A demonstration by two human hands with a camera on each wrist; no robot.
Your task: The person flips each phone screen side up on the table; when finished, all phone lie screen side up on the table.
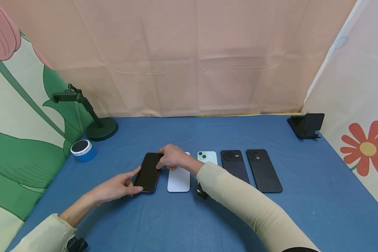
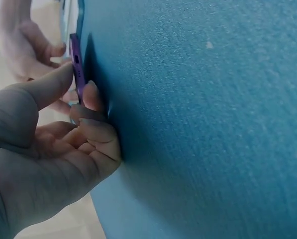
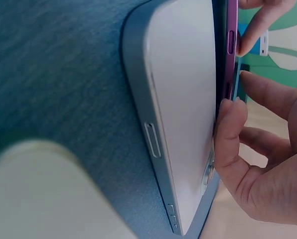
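Note:
A smartphone with a dark screen and purple edge lies screen up at the left end of a row of phones. My left hand holds its left side near the close corner; in the left wrist view the thumb is on the screen side and the curled fingers are by the purple edge. At the far right corner, my right hand pinches the same smartphone between thumb and fingers. Beneath the right hand lies a white phone, back up, its upper part partly hidden; its pale back fills the right wrist view's middle.
Right of these lie a pale green phone, partly covered by my right sleeve, and two dark phones. A black phone stand is at the far right. A dark desk lamp and blue-white round container stand left.

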